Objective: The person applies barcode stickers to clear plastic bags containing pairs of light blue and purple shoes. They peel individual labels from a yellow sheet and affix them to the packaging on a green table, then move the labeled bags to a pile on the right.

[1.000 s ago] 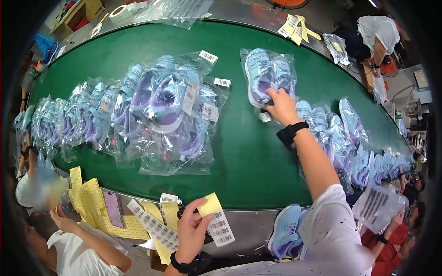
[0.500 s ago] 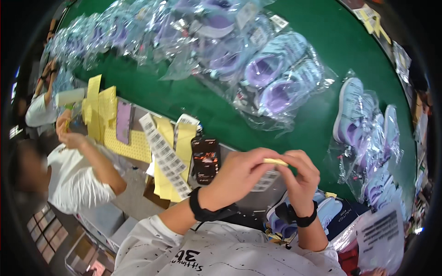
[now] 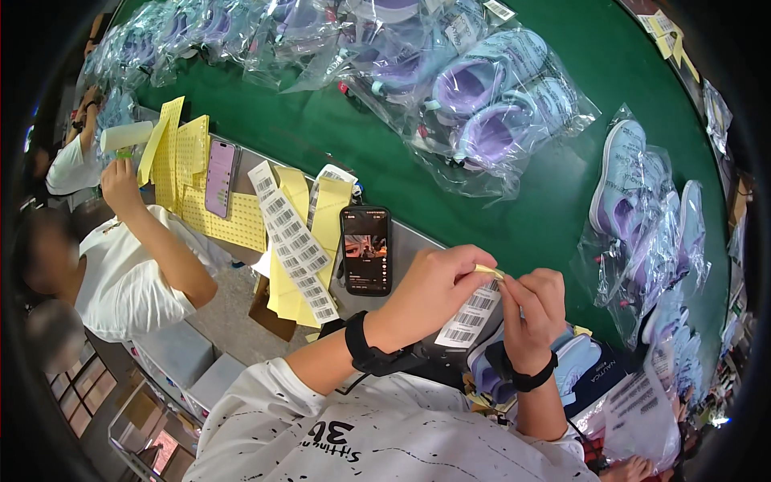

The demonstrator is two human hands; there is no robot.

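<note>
Barcode strip (image 3: 468,319) slants lengthwise lower-left from left hand (image 3: 424,296) and right hand (image 3: 532,325).

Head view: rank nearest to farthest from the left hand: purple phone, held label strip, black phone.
1. Held label strip: at the left hand, hanging to its right.
2. Black phone: left of the hand.
3. Purple phone: farther left, past the loose label strips.

Label strip (image 3: 470,317): we see white with black barcodes, yellow at its upper end
Bagged shoes (image 3: 526,112): pale blue outside, lilac inside
Surface (image 3: 361,153): plain deep green
Dotted sheets (image 3: 225,225): yellow, with rows of small darker dots we can make out
Our shirt (image 3: 385,434): white, flecked and lettered in black
Our wristbands (image 3: 361,345): black
</note>
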